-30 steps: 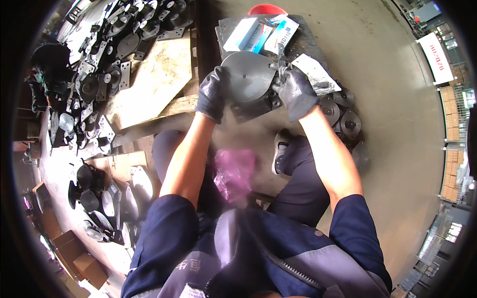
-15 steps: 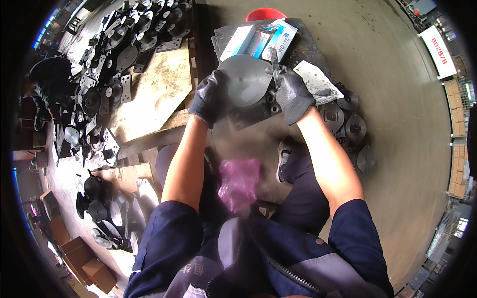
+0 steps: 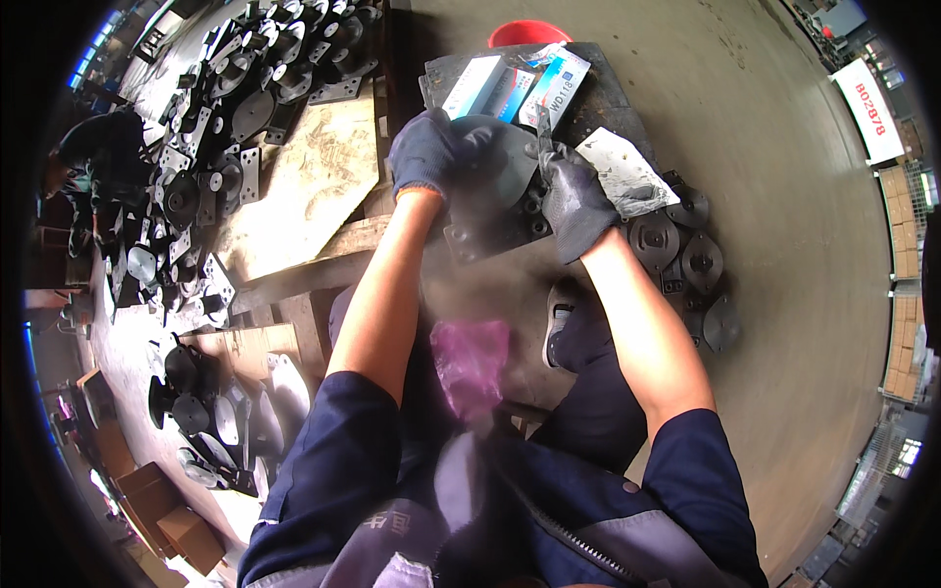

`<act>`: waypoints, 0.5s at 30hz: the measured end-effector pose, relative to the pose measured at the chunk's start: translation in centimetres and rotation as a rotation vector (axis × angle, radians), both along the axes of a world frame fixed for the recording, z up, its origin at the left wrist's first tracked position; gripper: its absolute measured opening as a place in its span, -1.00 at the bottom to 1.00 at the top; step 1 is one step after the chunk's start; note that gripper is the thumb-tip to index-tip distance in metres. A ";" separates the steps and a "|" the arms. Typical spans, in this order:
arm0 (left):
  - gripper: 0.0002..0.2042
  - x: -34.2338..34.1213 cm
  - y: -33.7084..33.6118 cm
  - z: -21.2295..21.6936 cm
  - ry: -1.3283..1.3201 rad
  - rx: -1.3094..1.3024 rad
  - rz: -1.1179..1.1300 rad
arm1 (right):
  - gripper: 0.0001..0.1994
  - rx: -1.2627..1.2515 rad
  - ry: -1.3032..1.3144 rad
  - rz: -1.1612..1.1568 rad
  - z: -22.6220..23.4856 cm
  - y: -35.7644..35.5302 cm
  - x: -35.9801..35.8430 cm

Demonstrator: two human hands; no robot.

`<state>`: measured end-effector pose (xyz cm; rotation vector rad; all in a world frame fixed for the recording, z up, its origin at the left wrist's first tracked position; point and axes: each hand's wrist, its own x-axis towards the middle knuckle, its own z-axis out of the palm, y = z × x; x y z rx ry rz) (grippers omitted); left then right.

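Smooth grey metal disc [image 3: 514, 167], broad face turned up, left part covered and blurred, over a dark flat base [image 3: 478, 239] with round holes toward its right, near side of the worktop [image 3: 612, 98], slim dark tool [image 3: 544, 127] beside the disc's right rim, tip pointing away.

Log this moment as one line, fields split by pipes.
left hand: over upper-left part of round grey plate | right hand: holds narrow dark strip by plate's right edge | boxes: beyond plate
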<state>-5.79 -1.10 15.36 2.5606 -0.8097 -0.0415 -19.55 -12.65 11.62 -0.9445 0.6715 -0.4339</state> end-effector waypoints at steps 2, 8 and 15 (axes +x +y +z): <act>-0.52 0.2 -0.3 -0.7 0.129 -0.029 -0.054 | -0.79 -0.018 -0.175 0.102 -3.4 -2.5 -0.7; -0.64 2.3 2.9 -3.5 0.472 -0.332 -0.115 | -0.64 0.095 -0.111 0.075 -3.2 -1.8 0.1; -0.76 -0.6 7.9 -4.4 0.288 -0.455 0.031 | -0.68 -0.018 0.014 0.147 -2.3 -2.2 -0.4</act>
